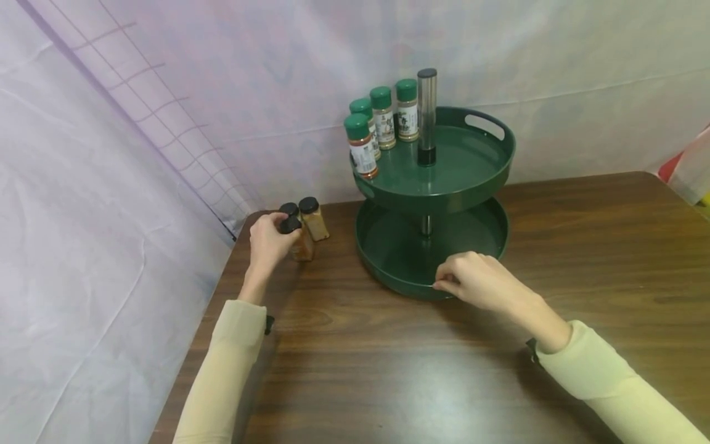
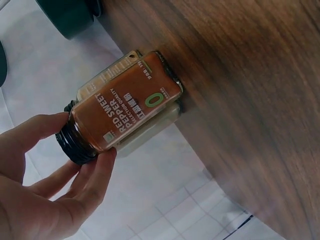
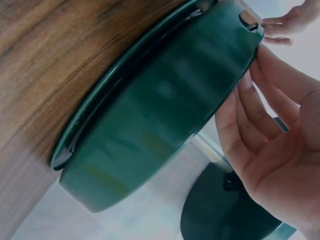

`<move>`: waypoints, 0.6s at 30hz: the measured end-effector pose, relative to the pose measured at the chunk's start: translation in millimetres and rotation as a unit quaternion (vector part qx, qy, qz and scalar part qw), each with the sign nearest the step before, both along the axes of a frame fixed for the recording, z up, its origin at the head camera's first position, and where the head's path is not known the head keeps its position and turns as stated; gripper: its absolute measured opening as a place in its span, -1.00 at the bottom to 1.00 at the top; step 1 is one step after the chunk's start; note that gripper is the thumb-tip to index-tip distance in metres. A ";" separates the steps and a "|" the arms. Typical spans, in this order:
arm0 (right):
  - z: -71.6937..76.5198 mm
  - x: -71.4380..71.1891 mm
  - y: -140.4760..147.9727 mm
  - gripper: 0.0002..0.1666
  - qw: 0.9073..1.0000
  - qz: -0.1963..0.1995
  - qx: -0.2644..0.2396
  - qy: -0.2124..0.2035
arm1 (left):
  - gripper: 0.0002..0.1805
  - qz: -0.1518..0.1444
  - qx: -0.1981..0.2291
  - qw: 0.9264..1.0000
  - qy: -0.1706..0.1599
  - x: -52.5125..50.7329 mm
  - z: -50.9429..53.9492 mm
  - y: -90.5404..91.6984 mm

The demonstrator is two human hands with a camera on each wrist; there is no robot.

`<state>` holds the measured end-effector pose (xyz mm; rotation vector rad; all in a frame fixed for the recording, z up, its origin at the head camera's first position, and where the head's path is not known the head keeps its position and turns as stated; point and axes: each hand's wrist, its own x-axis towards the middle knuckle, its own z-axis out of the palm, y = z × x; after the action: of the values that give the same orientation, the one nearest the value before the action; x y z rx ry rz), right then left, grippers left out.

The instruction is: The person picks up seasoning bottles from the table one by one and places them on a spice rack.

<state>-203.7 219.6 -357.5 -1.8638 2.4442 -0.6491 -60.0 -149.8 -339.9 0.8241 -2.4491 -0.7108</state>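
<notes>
My left hand (image 1: 268, 243) holds the black cap of a square glass jar of red sweet pepper (image 2: 127, 102) between thumb and fingers. The orange-red powder and printed label show in the left wrist view. Right behind it are two more black-capped spice jars, one of yellowish powder (image 1: 315, 223) and one mostly hidden (image 1: 289, 208). At the front of a green two-tier round stand (image 1: 438, 200), my right hand (image 1: 485, 282) grips the rim of the lower tray (image 1: 391, 280), thumb and fingers on either side of it.
Several green-capped spice bottles (image 1: 383, 117) line the left side of the upper tray, near the metal centre post (image 1: 427, 117). A pale curtain (image 1: 266, 80) hangs behind the wooden table (image 1: 344, 364). Something red (image 1: 671, 166) shows at the far right edge.
</notes>
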 end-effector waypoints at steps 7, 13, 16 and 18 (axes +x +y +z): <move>-0.6 1.3 -1.7 -0.91 1.000 0.002 -0.001 0.006 | -0.46 0.005 -0.002 1.000 0.006 5.7 0.7 -1.5; -1.8 1.3 -1.7 -0.91 1.000 0.003 -0.002 0.008 | -0.48 0.001 0.002 1.000 0.021 15.3 3.7 1.1; -1.5 1.2 -1.2 -0.91 1.000 0.002 -0.003 0.011 | -0.50 -0.002 0.000 0.999 0.045 19.4 6.8 2.9; -1.0 1.3 -0.9 -0.91 1.000 0.002 -0.004 0.012 | -0.51 -0.004 -0.007 0.998 0.063 21.4 9.9 4.3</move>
<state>-202.4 218.7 -358.5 -1.8896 2.4566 -0.6411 -38.6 -145.4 -330.0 0.7411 -2.3438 -0.7241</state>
